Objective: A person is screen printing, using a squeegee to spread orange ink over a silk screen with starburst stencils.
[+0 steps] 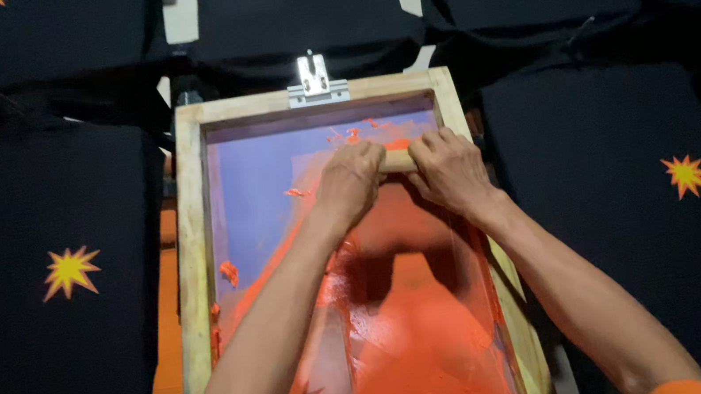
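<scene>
Pale wooden-handled squeegee (397, 161), near far end of wood-framed purple mesh screen (196, 243), gripped by left hand (350, 179) and right hand (448, 169), fingers curled closed; mid-stroke through orange ink (421, 340); next probably even downward pressure.

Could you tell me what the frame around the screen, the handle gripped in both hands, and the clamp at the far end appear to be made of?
The frame looks like pale unfinished wood: visible grain, orange ink stains. The handle, gripped by the left hand and right hand, looks like light bare wood too, though mostly covered. The clamp looks like bright metal, silvery and reflective.
</scene>
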